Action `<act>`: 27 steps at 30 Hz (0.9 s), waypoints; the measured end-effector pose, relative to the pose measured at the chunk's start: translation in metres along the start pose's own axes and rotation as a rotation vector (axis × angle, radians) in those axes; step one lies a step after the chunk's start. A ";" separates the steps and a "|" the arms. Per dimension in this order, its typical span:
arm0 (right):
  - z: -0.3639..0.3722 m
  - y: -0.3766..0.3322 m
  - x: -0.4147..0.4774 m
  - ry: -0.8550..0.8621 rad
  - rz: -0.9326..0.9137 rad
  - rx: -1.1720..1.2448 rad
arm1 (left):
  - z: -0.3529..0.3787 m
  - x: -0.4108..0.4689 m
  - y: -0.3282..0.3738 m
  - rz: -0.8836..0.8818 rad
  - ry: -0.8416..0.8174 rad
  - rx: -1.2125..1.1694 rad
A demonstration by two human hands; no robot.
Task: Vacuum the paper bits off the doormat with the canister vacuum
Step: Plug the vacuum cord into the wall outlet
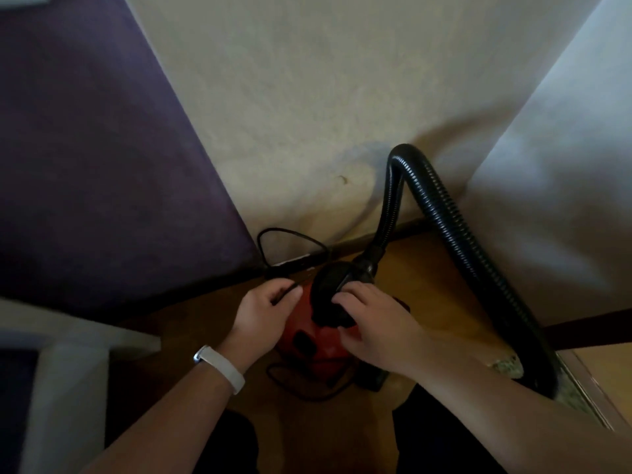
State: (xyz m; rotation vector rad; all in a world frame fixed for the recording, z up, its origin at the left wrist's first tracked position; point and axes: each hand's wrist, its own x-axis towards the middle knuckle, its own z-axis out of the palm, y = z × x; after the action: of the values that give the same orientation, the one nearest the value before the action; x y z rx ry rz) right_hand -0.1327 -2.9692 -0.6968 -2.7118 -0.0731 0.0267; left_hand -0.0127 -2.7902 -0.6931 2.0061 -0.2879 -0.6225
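Observation:
A small red canister vacuum (316,338) with a black top sits on the wooden floor below me, close to the wall. Its black ribbed hose (444,213) arches up from the front and runs down to the lower right. My left hand (265,309) pinches the thin black power cord (290,234) beside the canister. My right hand (372,319) rests on the canister's black top, fingers curled over it. A patch of the doormat (508,366) shows at the lower right, near the hose's end; no paper bits are discernible.
A purple panel (95,172) leans at the left and a cream wall (307,114) stands ahead. A white surface (564,206) rises at the right. A black power strip (294,261) lies at the wall's foot. More cord (307,388) loops on the floor.

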 end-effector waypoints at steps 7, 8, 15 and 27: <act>0.052 -0.025 0.024 -0.442 0.234 0.257 | -0.027 -0.013 0.037 0.013 0.135 -0.301; 0.056 -0.030 0.026 -0.439 0.273 0.322 | -0.029 -0.013 0.041 0.006 0.155 -0.372; 0.050 -0.029 0.019 -0.314 0.536 0.669 | -0.067 -0.010 0.061 0.000 0.268 -0.590; -0.054 -0.055 0.047 -0.106 0.463 0.990 | -0.090 -0.058 0.071 0.255 0.200 0.096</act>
State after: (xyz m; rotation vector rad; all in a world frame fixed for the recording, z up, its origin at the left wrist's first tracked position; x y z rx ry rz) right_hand -0.0871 -2.9386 -0.6251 -1.6859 0.4257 0.2662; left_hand -0.0094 -2.7321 -0.5788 2.0615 -0.4499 -0.2501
